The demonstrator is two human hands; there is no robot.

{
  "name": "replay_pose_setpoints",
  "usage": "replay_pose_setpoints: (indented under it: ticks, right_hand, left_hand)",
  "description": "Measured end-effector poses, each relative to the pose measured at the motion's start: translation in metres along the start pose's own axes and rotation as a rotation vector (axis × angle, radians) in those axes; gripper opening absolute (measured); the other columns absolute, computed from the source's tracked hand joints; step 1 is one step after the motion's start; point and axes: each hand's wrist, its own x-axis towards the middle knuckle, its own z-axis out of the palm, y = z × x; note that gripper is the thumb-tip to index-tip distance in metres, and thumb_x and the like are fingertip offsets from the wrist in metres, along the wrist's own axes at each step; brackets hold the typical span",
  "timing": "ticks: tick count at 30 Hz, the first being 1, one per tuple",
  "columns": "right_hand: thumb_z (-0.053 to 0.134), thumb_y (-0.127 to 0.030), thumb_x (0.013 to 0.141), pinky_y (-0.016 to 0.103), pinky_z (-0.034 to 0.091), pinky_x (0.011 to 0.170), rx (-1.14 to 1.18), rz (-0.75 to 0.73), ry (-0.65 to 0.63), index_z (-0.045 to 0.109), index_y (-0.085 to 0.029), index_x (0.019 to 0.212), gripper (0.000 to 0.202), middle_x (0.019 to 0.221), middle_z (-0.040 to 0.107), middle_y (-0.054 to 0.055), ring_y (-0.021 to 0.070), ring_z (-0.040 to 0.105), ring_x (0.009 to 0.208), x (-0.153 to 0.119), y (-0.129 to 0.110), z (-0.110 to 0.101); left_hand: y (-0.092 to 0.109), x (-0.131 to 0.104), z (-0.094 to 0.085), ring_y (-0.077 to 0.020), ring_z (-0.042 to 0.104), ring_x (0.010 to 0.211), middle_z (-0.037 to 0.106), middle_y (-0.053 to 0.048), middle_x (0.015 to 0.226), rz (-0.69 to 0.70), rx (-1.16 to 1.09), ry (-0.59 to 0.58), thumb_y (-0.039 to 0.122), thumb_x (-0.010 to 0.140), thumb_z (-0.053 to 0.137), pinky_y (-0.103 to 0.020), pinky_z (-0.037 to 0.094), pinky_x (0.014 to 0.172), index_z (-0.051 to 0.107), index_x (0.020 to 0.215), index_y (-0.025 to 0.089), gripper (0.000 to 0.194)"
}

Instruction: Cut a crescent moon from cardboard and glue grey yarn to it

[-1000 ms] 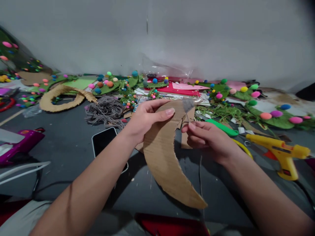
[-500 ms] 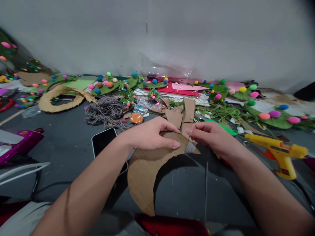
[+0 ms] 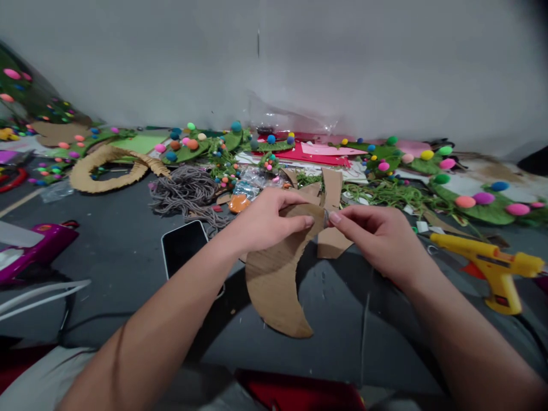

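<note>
A brown cardboard crescent (image 3: 278,279) hangs tilted over the dark table, its lower tip pointing toward me. My left hand (image 3: 274,220) grips its upper part, thumb on the near face and fingers behind the top edge. At the crescent's upper right tip, my right hand (image 3: 377,234) pinches a bit of grey material (image 3: 326,218) wrapped there. Cardboard scraps (image 3: 331,242) lie just behind and below my right fingertips.
A phone (image 3: 184,245) and grey yarn (image 3: 184,191) lie left of the crescent. Farther left are a wrapped ring (image 3: 107,168) and a purple tool (image 3: 38,251). A yellow glue gun (image 3: 492,265) rests at right. Leaves with pompoms (image 3: 483,202) line the back.
The crescent has been raised and turned, its lower tip swinging right. Both hands have moved slightly, and the right fingertips now meet the grey material at the upper tip.
</note>
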Motion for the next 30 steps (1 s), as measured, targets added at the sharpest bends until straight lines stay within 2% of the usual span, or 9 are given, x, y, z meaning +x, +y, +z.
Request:
replay_pose_setpoints:
  ticks: [5, 9, 15, 24, 30]
  right_hand:
    - [0.064, -0.05, 0.092, 0.027, 0.036, 0.052, 0.013, -0.016, 0.025, 0.074, -0.02, 0.077, 0.036, 0.065, 0.061, 0.003, 0.0149, 0.048, 0.059, -0.002, -0.004, 0.008]
    - [0.064, -0.048, 0.092, 0.027, 0.037, 0.053, 0.042, 0.004, 0.022, 0.072, -0.019, 0.077, 0.034, 0.068, 0.063, 0.003, 0.0151, 0.049, 0.06, -0.003, -0.005, 0.011]
    - [0.062, -0.046, 0.094, 0.028, 0.041, 0.058, 0.051, -0.005, -0.001, 0.072, -0.02, 0.079, 0.032, 0.074, 0.066, 0.004, 0.0167, 0.053, 0.066, -0.004, -0.004, 0.013]
    - [0.062, -0.044, 0.095, 0.028, 0.037, 0.058, 0.065, -0.013, -0.034, 0.074, -0.019, 0.079, 0.032, 0.071, 0.061, 0.002, 0.0155, 0.049, 0.065, -0.002, -0.005, 0.014]
    - [0.066, -0.047, 0.094, 0.027, 0.024, 0.051, 0.278, 0.003, -0.102, 0.076, -0.017, 0.083, 0.033, 0.06, 0.044, -0.003, 0.0103, 0.034, 0.056, -0.001, 0.003, 0.015]
  left_hand:
    - [-0.003, 0.002, 0.002, -0.02, 0.071, 0.093, 0.079, -0.005, 0.106, 0.005, -0.04, 0.055, 0.028, 0.087, 0.07, -0.029, 0.054, 0.077, 0.079, 0.111, 0.018, 0.027]
    - [-0.005, 0.004, 0.002, -0.0205, 0.07, 0.091, 0.079, -0.007, 0.105, -0.002, -0.055, 0.111, 0.031, 0.087, 0.071, -0.029, 0.052, 0.075, 0.079, 0.111, 0.016, 0.029]
    - [-0.006, 0.003, 0.002, -0.0185, 0.07, 0.086, 0.078, -0.006, 0.101, -0.008, -0.156, 0.122, 0.034, 0.087, 0.074, -0.028, 0.051, 0.074, 0.078, 0.108, 0.015, 0.028]
    - [-0.006, 0.003, 0.003, -0.0202, 0.07, 0.09, 0.079, -0.008, 0.104, -0.038, -0.273, 0.18, 0.037, 0.081, 0.081, -0.029, 0.054, 0.076, 0.078, 0.104, 0.015, 0.032]
    - [-0.008, 0.002, 0.004, -0.0209, 0.073, 0.09, 0.079, -0.007, 0.11, -0.036, -0.484, 0.217, 0.036, 0.077, 0.085, -0.028, 0.055, 0.076, 0.079, 0.109, 0.018, 0.036]
